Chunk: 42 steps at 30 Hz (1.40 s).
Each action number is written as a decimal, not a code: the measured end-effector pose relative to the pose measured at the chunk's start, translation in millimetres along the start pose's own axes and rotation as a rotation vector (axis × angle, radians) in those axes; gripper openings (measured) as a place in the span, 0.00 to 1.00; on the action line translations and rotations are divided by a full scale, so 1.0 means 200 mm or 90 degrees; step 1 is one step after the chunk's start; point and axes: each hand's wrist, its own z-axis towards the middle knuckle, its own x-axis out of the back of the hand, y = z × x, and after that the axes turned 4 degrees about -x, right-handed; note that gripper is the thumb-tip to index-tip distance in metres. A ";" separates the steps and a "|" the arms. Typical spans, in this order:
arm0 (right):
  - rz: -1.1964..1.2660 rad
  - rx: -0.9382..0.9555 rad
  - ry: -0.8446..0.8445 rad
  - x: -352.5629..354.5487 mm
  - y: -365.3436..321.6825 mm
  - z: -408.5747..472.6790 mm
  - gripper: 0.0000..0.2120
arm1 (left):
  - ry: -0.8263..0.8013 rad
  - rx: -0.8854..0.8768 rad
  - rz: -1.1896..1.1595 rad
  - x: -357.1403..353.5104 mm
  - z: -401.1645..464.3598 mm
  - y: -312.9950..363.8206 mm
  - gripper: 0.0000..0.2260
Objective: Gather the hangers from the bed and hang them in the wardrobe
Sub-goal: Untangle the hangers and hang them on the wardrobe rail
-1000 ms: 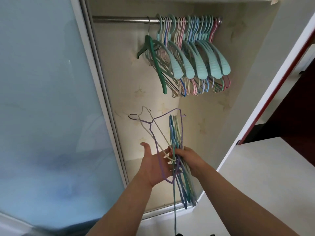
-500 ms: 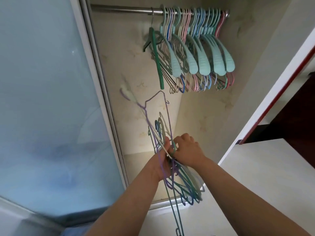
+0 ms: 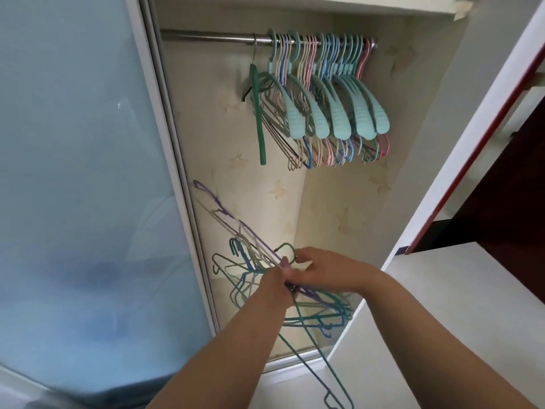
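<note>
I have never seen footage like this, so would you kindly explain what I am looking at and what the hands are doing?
There is no machine here: a person wears a camera on the head, looking forward and down at their own bare arms. They stand at an open wardrobe. Its rail already carries a packed row of hangers. Low in the picture, the left hand and right hand meet on a tangled bundle of thin wire hangers; the left pinches it, and the right's fingers seem to work at it. A purple hanger sticks up from the bundle. Nothing rests on a surface.
</note>
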 end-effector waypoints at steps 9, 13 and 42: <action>0.186 -0.102 0.156 -0.05 0.04 -0.02 0.18 | -0.097 -0.025 0.020 0.02 0.00 0.00 0.23; 0.254 -0.095 0.175 0.00 0.08 -0.07 0.13 | -0.115 -0.018 -0.004 0.05 -0.02 -0.01 0.11; 0.165 -0.028 0.309 0.10 0.09 -0.22 0.12 | -0.068 0.028 0.218 0.32 0.02 0.14 0.12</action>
